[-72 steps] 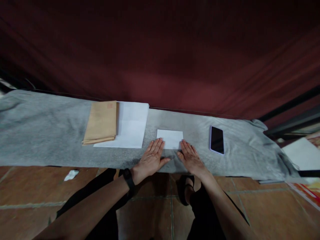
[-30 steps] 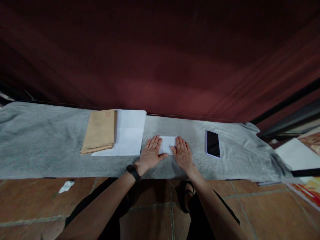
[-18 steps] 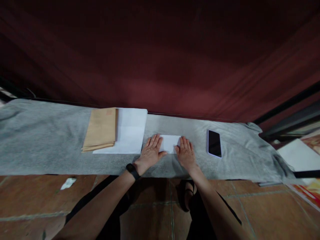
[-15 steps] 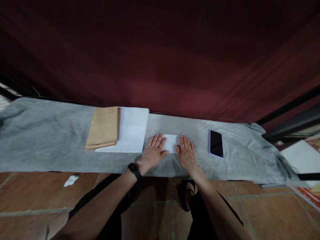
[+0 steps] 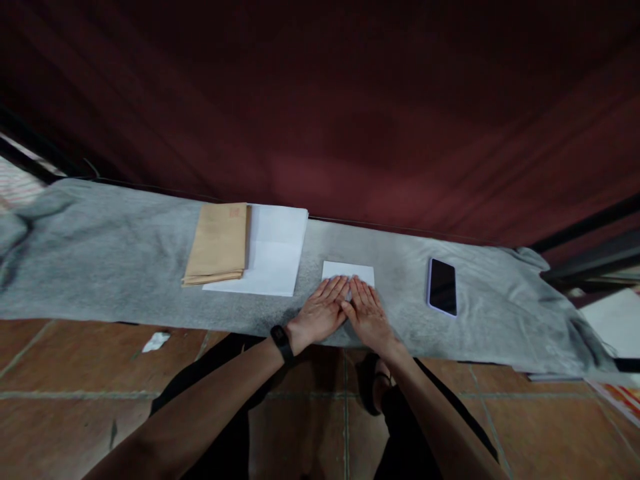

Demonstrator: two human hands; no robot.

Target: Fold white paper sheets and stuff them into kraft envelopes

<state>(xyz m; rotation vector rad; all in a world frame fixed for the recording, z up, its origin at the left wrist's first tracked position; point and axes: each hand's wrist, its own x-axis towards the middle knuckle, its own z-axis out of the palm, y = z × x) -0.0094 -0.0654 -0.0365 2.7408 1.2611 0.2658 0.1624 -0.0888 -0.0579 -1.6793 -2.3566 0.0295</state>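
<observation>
A small folded sheet of white paper [image 5: 349, 268] lies on the grey cloth in front of me. Both palms press flat on its near part and hide it, leaving the far strip in sight. My left hand [image 5: 323, 312], with a black band at the wrist, has its fingers stretched out and angled to the right. Beside it, fingertips nearly touching, my right hand [image 5: 369, 315] also lies flat with straight fingers. Neither hand grips anything.
To the left, brown envelopes [image 5: 217, 240] rest partly over a stack of white paper [image 5: 277, 250]. A phone [image 5: 443, 287] lies to the right. Grey cloth [image 5: 125, 253] covers the narrow bench, and a dark red curtain [image 5: 320, 120] hangs behind. A white scrap [image 5: 156, 341] is on the tiled floor.
My hands have come together from the paper's two sides to its near middle. The far edge now shows across its full width. The view has shifted slightly.
</observation>
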